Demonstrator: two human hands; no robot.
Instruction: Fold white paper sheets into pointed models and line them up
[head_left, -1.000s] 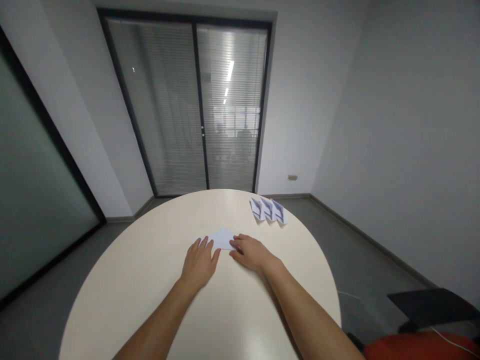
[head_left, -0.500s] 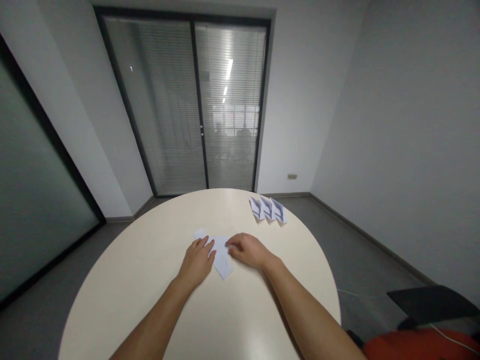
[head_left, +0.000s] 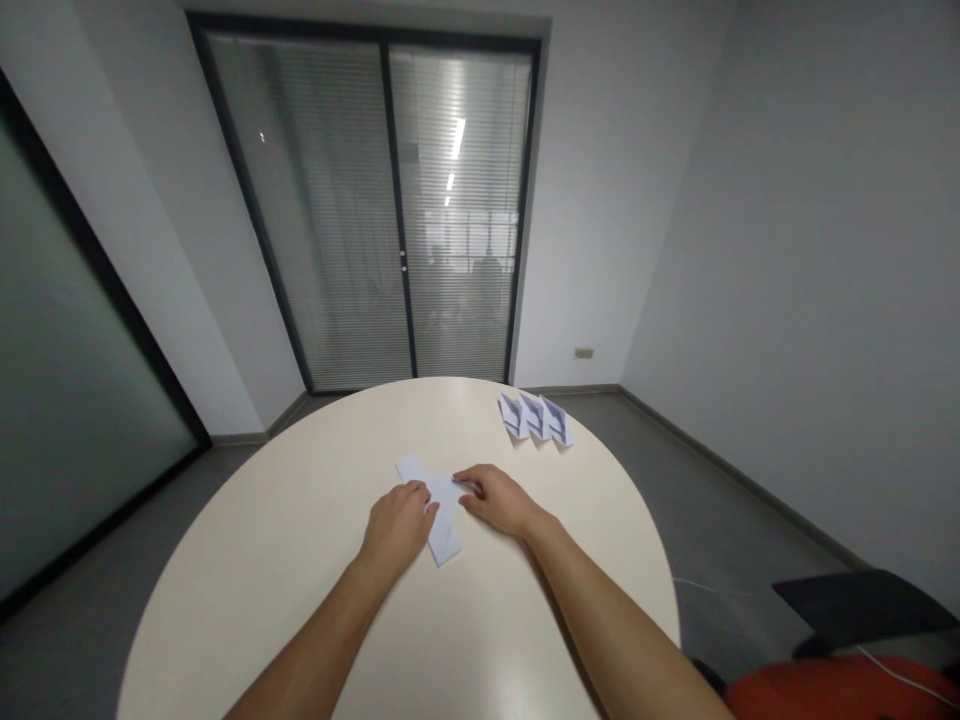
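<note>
Paper (head_left: 444, 538) is lying flat on the table (head_left: 300, 585), touching both sets of fingers, its long axis running from beyond the left fingers toward the near side between the hands. Right hand (head_left: 501, 500) is pressing it with fingers outstretched and together; left hand (head_left: 396, 522) is curling over its edge, any pinch being hidden.

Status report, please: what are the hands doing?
Left hand, right hand: both on white folded paper sheet. Sheet flat on round cream table. Three small folded white papers beyond, apart.
</note>
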